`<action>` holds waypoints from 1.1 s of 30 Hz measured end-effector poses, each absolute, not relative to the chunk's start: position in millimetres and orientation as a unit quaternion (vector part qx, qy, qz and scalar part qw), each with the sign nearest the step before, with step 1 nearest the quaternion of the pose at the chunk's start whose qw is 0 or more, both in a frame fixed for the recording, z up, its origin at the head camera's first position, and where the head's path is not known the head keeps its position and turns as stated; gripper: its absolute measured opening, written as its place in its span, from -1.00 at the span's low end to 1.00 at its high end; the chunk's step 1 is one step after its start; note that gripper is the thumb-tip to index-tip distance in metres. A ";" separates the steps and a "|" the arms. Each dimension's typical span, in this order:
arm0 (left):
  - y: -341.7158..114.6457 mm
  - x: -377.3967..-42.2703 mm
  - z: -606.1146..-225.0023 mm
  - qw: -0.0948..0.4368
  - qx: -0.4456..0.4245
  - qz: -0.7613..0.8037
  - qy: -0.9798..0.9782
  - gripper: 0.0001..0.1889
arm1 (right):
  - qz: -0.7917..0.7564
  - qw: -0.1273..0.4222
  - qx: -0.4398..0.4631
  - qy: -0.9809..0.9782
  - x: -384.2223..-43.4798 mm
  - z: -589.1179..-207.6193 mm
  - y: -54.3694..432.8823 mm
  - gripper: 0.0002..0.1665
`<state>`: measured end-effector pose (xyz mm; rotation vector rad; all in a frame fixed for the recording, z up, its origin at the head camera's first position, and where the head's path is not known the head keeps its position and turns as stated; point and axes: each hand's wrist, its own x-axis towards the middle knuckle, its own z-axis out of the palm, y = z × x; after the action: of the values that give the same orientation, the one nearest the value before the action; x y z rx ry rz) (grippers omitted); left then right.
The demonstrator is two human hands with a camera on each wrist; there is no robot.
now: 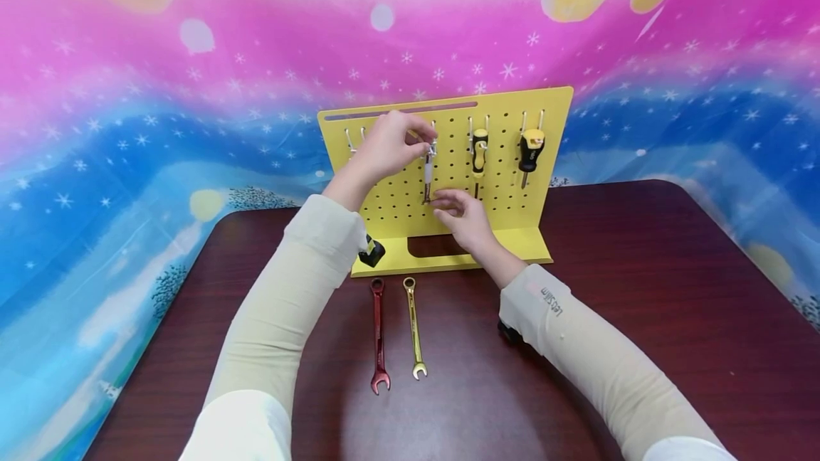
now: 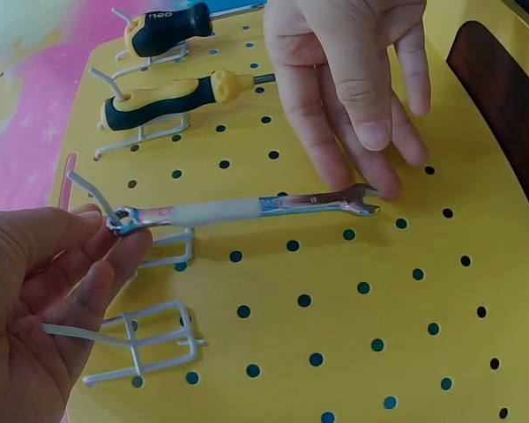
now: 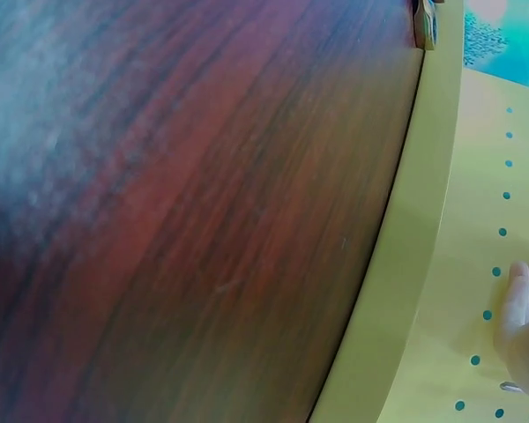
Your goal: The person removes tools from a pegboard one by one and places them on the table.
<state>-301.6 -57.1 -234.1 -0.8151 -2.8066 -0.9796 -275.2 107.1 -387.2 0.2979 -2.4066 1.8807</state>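
Note:
My left hand [image 1: 393, 144] pinches the ring end of a silver combination wrench [image 2: 216, 210] between thumb and fingers. The ring sits around the tip of a white hook [image 2: 93, 194] on the yellow pegboard [image 1: 506, 215]. The wrench hangs with its open jaw end downward in the head view; a whitish band wraps its shaft. Beside that lower end is my right hand [image 1: 468, 223], its fingers extended and its fingertips close to the jaw. In the left wrist view, the right hand [image 2: 353, 79] overlaps the board just behind the wrench's open end.
Two screwdrivers hang right of the wrench: one slim yellow-black [image 1: 479, 153], one stubby [image 1: 531, 149]. An unoccupied white hook [image 2: 150, 344] stands near the left hand. On the dark wooden table [image 1: 640, 290] lie a red wrench [image 1: 379, 336] and a gold wrench [image 1: 415, 329].

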 end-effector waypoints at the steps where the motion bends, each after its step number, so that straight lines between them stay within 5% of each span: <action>1: -56.9 -301.9 -234.9 0.029 -0.267 -0.320 -0.909 -0.76 | 0.613 0.037 0.099 -0.783 -275.6 -387.6 107.0 -0.55; 33: -57.1 -298.9 -241.3 0.022 -0.283 -0.350 -0.893 -0.75 | 0.610 0.060 0.157 -0.775 -255.9 -380.3 107.3 -0.77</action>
<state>-298.9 -57.1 -241.3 -0.8775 -2.7654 -1.0847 -255.9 107.3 -380.3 0.4756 -2.3456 1.8454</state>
